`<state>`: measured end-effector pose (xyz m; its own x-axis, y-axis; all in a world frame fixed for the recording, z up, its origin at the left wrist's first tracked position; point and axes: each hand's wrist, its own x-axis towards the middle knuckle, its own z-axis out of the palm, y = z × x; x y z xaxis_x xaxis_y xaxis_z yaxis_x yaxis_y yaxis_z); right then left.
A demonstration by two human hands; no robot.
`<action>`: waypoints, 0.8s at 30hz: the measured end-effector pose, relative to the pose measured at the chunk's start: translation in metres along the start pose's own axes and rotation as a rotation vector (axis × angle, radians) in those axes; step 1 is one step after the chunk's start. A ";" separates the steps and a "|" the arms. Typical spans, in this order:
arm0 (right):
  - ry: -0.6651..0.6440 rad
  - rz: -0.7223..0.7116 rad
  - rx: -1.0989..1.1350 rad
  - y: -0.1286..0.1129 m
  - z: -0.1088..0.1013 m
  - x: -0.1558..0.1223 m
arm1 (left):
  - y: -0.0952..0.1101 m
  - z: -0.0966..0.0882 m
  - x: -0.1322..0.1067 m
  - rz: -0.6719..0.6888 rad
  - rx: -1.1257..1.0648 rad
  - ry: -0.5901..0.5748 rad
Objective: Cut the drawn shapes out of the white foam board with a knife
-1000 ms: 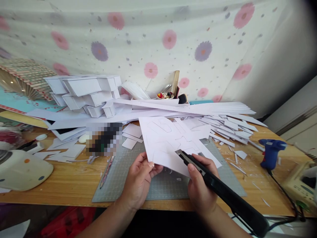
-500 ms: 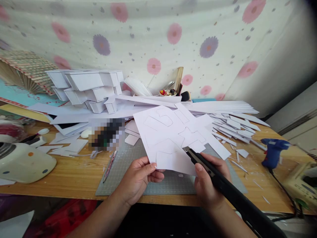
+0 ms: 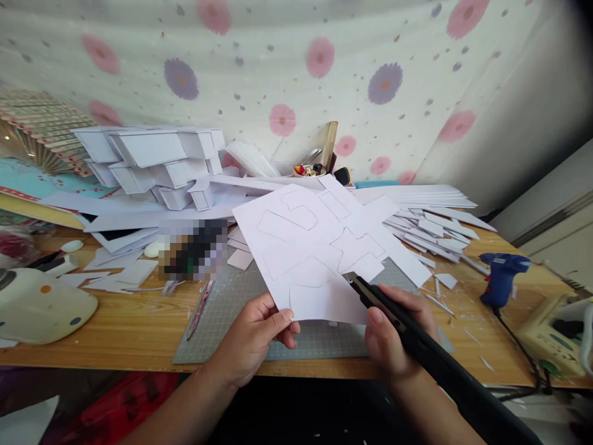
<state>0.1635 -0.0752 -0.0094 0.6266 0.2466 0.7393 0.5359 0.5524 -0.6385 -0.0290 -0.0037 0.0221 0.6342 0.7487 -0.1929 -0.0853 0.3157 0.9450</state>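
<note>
My left hand [image 3: 262, 334] pinches the lower left corner of a white sheet of paper [image 3: 319, 303], thumb on top and fingers curled beneath. Pencil-like outlines of several shapes are drawn on the sheet, one of them an arrow-like figure. A black utility knife [image 3: 417, 346] is gripped in my right hand [image 3: 393, 337], close to the sheet's lower right edge. Its tip overlaps the paper in view; whether it touches I cannot tell. Below the raised sheet lies a grey-green cutting mat [image 3: 222, 321].
Stacked white paper boxes [image 3: 157, 161] stand at the back left. White offcuts [image 3: 430, 232] are heaped at the right, near a blue glue gun [image 3: 503, 275] with its cable. A pencil [image 3: 200, 309] rests on the mat's left side, and a cream container [image 3: 46, 306] sits farther left.
The whole view has shifted slightly, with the table contents moving left in the picture. The sheet's far left corner has swung outward a little. Both hands keep their holds.
</note>
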 end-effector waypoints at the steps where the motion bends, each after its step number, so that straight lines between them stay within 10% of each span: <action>1: -0.011 0.023 0.003 0.000 -0.001 -0.001 | 0.000 0.001 0.001 -0.005 0.004 -0.001; 9: -0.185 0.327 0.006 -0.013 -0.040 0.005 | 0.022 -0.013 0.024 -0.102 0.015 -0.020; 15: -0.205 0.410 0.028 -0.011 -0.067 0.038 | 0.043 -0.037 0.069 -0.255 0.265 -0.266; 24: -0.372 0.390 -0.161 0.016 -0.048 0.074 | 0.054 0.011 0.139 -0.060 0.459 -0.349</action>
<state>0.2454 -0.0863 0.0251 0.5695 0.6886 0.4489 0.4021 0.2430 -0.8828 0.0625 0.1111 0.0493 0.8499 0.4764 -0.2251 0.2514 0.0089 0.9679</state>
